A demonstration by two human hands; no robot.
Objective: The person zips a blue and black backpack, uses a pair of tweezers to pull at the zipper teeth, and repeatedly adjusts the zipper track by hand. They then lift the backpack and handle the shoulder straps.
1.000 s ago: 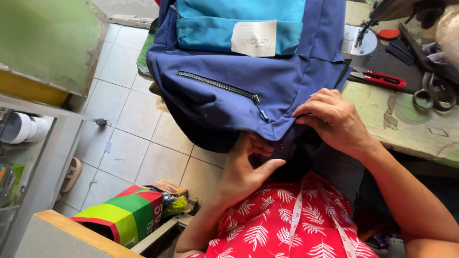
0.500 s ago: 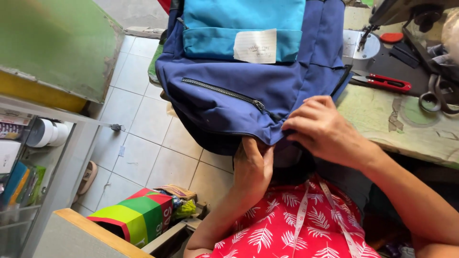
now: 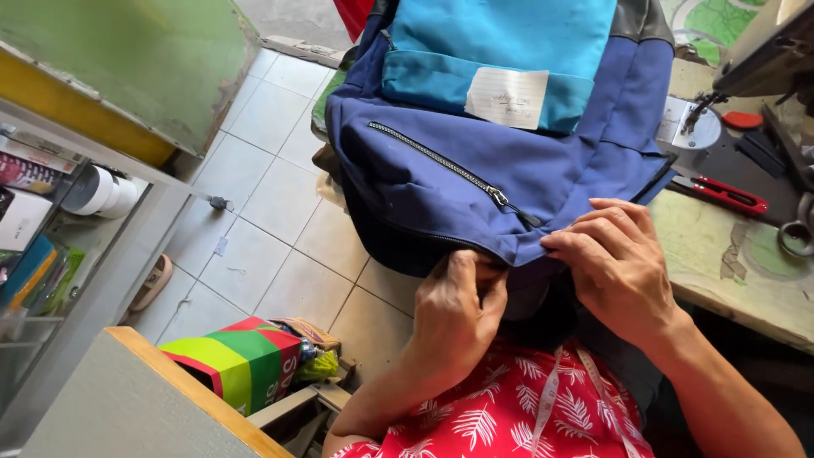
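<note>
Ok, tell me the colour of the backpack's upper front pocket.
Light turquoise blue, on the darker blue backpack; clear in the head view.

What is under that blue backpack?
Under the backpack the left hand grips its lower edge from below, above white floor tiles. The right hand presses on top. The bag covers the table edge and whatever lies beneath its middle.

left hand (image 3: 458, 318): fingers curled (pinching) | right hand (image 3: 617, 259): fingers bent, palm down

The worn, green-patterned worktop (image 3: 729, 263) carries red-handled snips (image 3: 725, 193), a red disc (image 3: 744, 120) and the blue fabric backpack (image 3: 517, 170).
</note>
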